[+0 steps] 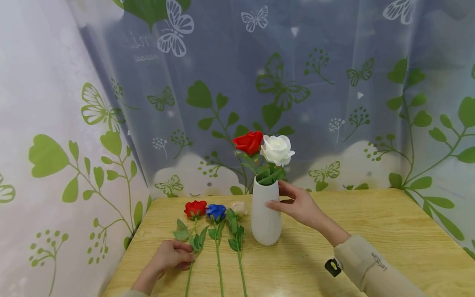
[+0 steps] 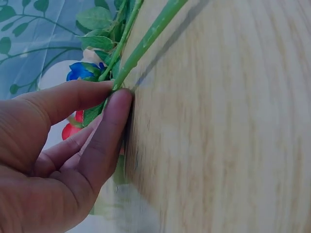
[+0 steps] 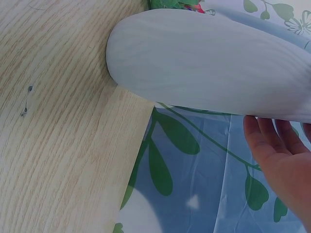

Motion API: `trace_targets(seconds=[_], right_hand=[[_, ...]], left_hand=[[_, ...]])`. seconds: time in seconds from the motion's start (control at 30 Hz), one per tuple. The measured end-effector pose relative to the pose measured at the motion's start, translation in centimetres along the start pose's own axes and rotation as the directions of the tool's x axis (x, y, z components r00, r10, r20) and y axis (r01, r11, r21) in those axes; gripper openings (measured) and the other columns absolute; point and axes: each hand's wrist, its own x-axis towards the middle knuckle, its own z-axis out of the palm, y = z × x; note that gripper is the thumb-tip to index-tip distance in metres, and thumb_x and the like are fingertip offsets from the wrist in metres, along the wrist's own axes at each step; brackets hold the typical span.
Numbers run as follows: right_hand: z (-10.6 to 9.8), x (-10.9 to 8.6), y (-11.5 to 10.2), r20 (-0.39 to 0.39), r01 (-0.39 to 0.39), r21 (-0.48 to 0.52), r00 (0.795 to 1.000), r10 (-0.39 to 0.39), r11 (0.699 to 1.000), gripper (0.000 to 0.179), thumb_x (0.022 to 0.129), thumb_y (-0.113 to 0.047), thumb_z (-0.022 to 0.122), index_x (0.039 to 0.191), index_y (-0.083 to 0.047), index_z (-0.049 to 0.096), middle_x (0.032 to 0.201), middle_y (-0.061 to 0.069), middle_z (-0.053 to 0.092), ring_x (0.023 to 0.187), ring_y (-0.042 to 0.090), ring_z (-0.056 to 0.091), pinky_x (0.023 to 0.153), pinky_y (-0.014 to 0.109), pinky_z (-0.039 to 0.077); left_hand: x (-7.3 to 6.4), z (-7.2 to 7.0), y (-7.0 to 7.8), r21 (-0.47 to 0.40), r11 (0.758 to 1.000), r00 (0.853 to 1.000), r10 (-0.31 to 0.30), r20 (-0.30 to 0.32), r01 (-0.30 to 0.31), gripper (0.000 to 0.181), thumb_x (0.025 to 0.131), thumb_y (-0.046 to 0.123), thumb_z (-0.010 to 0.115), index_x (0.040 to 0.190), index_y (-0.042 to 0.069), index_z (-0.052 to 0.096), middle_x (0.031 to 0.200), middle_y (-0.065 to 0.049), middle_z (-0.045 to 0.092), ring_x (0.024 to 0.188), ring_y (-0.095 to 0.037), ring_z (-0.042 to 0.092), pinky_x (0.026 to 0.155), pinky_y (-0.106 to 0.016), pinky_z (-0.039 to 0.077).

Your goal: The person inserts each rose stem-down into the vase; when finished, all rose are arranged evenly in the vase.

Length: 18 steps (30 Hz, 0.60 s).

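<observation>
Pinching the red rose (image 1: 195, 209) by its stem with the left hand (image 1: 168, 256), just above the counter (image 1: 371, 247) or on it, hard to tell which; bloom toward one o'clock from that grip. Toward two o'clock, side by side: blue rose (image 1: 216, 212), then pale rose (image 1: 239, 208). Grasping the upright white vase (image 1: 266, 216) high on its side with the right hand (image 1: 302, 206), between eight and nine o'clock from this grip. Inside: red flower (image 1: 248, 143) leaning toward eleven o'clock, white rose (image 1: 277, 150) toward one.

My head camera looks forward and down; close, sideways wrist views share its table (image 1: 378, 222), the right also the vase (image 1: 266, 216).
</observation>
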Motion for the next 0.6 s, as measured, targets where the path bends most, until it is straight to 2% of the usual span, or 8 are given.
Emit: trace_targets(seconds=[0.17,0.4,0.47,0.6], right_hand=[[0.0,0.1,-0.1,0.003,0.015,-0.006,1.000,-0.015,1.000,0.076,0.096,-0.032,0.081,0.160,-0.015,0.045,0.148,0.012,0.062,0.132,0.033,0.063,0.101,0.040,0.061],[0.0,0.1,-0.1,0.001,0.015,-0.007,1.000,-0.015,1.000,0.076,0.096,-0.031,0.080,0.161,-0.014,0.044,0.149,0.013,0.061,0.133,0.034,0.062,0.100,0.039,0.062],[0.0,0.1,-0.1,0.001,0.007,-0.004,1.000,-0.007,1.000,0.077,0.096,-0.032,0.080,0.161,-0.014,0.043,0.149,0.012,0.061,0.133,0.034,0.062,0.100,0.039,0.062],[0.0,0.0,-0.1,0.003,-0.005,0.002,1.000,0.005,1.000,0.079,0.096,-0.033,0.081,0.162,-0.015,0.042,0.150,0.012,0.060,0.134,0.035,0.062,0.100,0.040,0.062]], left_hand=[[0.1,-0.2,-0.1,-0.054,0.998,1.000,0.015,0.012,-0.014,0.041,0.088,-0.004,0.078,0.123,-0.021,0.064,0.094,-0.009,0.079,0.073,-0.015,0.075,0.069,-0.032,0.067],[0.2,-0.7,0.9,-0.191,0.977,0.994,0.102,0.033,-0.094,0.055,0.097,0.001,0.071,0.141,-0.023,0.048,0.106,-0.007,0.078,0.090,-0.011,0.075,0.080,-0.028,0.065],[0.1,-0.7,1.6,-0.236,0.967,0.995,0.102,0.007,-0.097,0.059,0.098,0.002,0.070,0.145,-0.022,0.044,0.108,-0.006,0.078,0.092,-0.012,0.075,0.082,-0.028,0.065],[-0.2,-0.5,3.0,-0.301,0.948,0.994,0.078,-0.081,-0.100,0.061,0.100,0.001,0.069,0.150,-0.017,0.041,0.106,-0.004,0.077,0.094,-0.016,0.076,0.083,-0.029,0.066]])
